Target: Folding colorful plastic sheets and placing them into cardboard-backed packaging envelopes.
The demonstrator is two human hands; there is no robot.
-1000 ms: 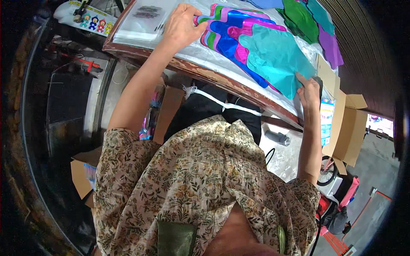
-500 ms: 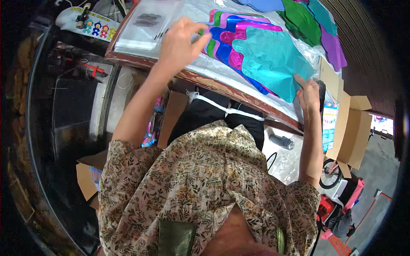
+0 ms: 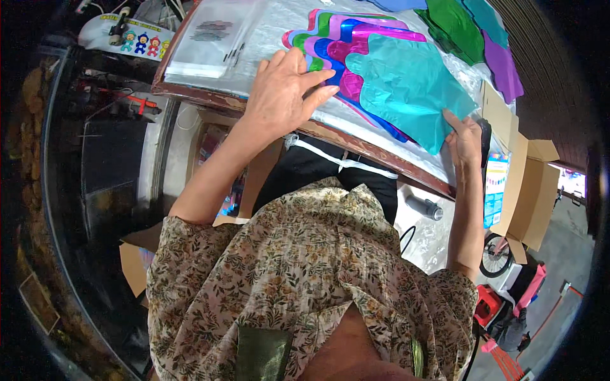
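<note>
Skateboard [image 3: 105,37] with small printed figures sits well off to the left of my left hand, beyond the surface [image 3: 203,95]. Nearer, up and left of that hand, I see a stack of clear plastic bags [image 3: 213,47] lying flat. My left hand [image 3: 283,95] hangs at the left ends of the fanned foil sheets [image 3: 351,84], thumb and forefinger apart with nothing pinched between them; from this far away I cannot tell whether it touches the foil. The sheets spread from the left hand to the right one: pink, green, lilac, blue and magenta edges, with a teal sheet [image 3: 406,76] topmost. Below them, down and left of the right hand, I make out a grey cylinder [image 3: 420,205]. My right hand [image 3: 467,143] grasps the teal sheet's lower right corner, thumb on top. Above it lie green sheets [image 3: 456,32] and a purple sheet [image 3: 503,70]; right and below are a blue package [image 3: 495,190] and an open cardboard box [image 3: 535,197].
</note>
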